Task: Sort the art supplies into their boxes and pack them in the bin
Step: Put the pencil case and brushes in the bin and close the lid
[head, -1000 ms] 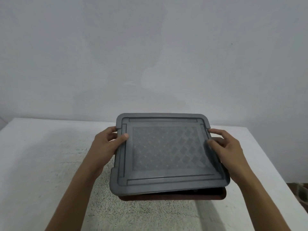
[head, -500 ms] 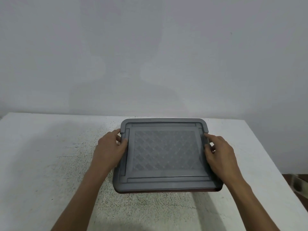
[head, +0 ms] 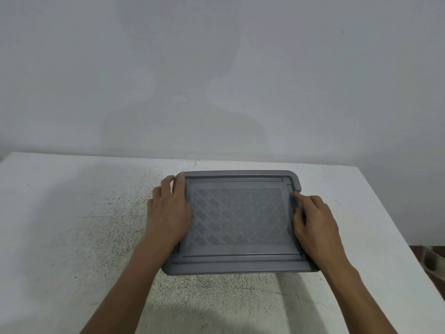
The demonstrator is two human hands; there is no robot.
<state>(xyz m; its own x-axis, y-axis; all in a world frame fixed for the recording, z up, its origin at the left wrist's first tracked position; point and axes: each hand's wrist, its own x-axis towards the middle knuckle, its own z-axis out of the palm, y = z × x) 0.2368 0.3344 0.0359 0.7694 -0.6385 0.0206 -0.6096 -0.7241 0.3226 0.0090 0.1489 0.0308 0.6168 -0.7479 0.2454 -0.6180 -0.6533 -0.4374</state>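
Covering the bin from rim to rim, a grey lid [head: 238, 218] with a diamond-patterned centre panel is seen lying level, so that the bin beneath is hidden from view. It is set on the white, speckled worktop [head: 72, 225], towards the far edge and a little right of the middle. The lid's left border is pressed by the left hand [head: 168, 213], which is laid flat with its fingers fairly straight and reaching towards the far left corner – nothing is clasped by it. The right border is covered by the right hand [head: 313, 225]; its fingers are bent, and their tips are placed on the raised ridge near the far right corner – whether the rim is gripped or only pressed cannot be told. Both forearms are stretched in from the near edge. A plain pale wall [head: 216, 68] is seen behind the worktop.
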